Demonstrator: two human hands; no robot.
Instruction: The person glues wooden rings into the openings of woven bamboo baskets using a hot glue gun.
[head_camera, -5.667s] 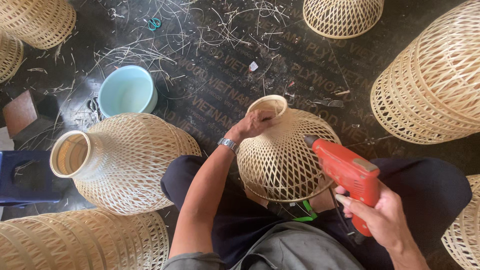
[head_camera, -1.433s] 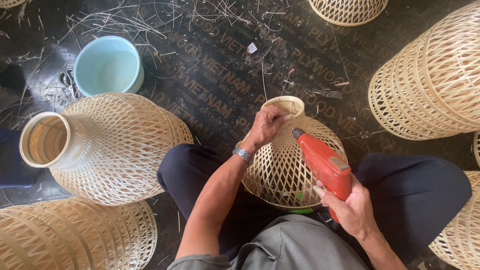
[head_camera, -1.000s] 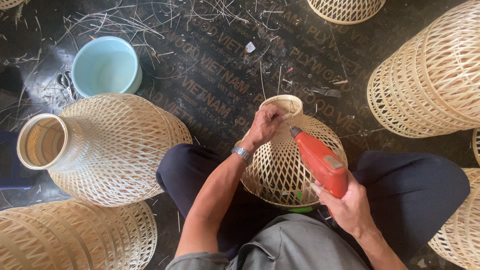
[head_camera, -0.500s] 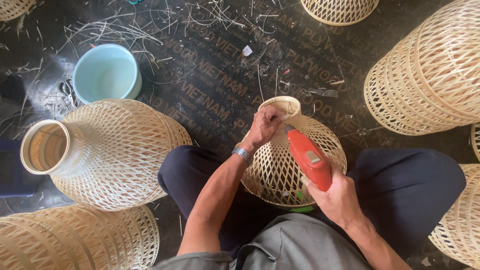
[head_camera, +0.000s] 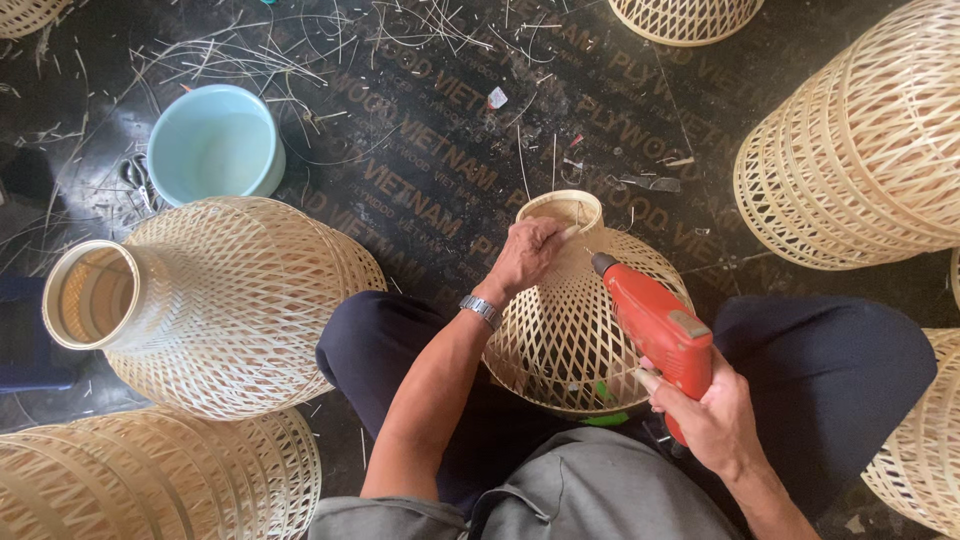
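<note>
Head view, left hand (head_camera: 525, 255) on woven shade (head_camera: 580, 320) neck, drill (head_camera: 655, 325) beside

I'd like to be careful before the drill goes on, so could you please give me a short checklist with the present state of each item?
1. Left hand steadies the shade at its neck: ok.
2. Right hand grips the drill firmly: ok.
3. Drill tip aimed at the neck, close to the left fingers: not ok, fingers look near.
4. Shade braced between the legs: ok.
5. Bit fitted in the chuck: cannot tell.
6. Tub and other shades out of the way: ok.
</note>
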